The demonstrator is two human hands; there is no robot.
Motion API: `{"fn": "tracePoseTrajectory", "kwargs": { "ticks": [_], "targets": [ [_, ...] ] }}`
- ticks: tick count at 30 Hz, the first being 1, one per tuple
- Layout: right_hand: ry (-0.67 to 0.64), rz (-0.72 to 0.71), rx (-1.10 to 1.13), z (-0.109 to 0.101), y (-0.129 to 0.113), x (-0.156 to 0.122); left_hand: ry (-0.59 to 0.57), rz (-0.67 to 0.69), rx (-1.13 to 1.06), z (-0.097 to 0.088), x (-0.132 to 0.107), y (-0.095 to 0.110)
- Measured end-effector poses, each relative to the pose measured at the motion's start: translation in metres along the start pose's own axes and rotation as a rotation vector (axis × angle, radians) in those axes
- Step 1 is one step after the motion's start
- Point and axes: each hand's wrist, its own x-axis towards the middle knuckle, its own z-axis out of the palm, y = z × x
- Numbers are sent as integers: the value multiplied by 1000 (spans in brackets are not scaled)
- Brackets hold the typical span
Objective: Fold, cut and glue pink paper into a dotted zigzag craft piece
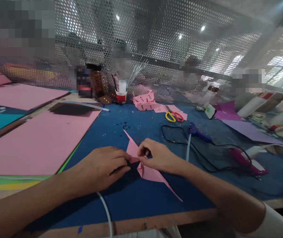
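A folded pink paper shape (pixel 148 172) with long pointed ends lies on the blue table mat (pixel 136 198). My left hand (pixel 101 167) rests on the mat with its fingers pressed together against the shape's middle. My right hand (pixel 153 155) pinches the same middle part from the right, fingers curled. One point of the paper sticks up and back between my hands; another runs toward the table's near edge.
Large pink sheets (pixel 34 142) cover the left. Yellow-and-red scissors (pixel 174 116), a blue glue gun (pixel 199 132) with black cable, a pink glue gun (pixel 245 161), a red cup (pixel 121 96), purple paper (pixel 250 130) and a perforated metal screen (pixel 156 49) lie beyond.
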Motion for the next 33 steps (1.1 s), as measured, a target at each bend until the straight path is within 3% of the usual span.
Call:
{"fn": "tracePoseTrajectory", "kwargs": {
  "ticks": [4,11,19,22,25,33],
  "targets": [
    [8,-11,-5,1,0,0,71,-6,-36,-2,2,1],
    [8,2,-16,0,-1,1,-126,-5,71,-1,3,3],
    [2,7,34,-2,1,0,-17,2,5,2,0,-6],
    [64,45,43,-4,4,-3,17,-29,-29,1,1,-6],
    [137,75,-88,-6,6,-7,21,-71,-84,0,4,-6],
    [65,117,-182,-7,-1,-13,100,-191,-126,4,4,-13]
  ]
}}
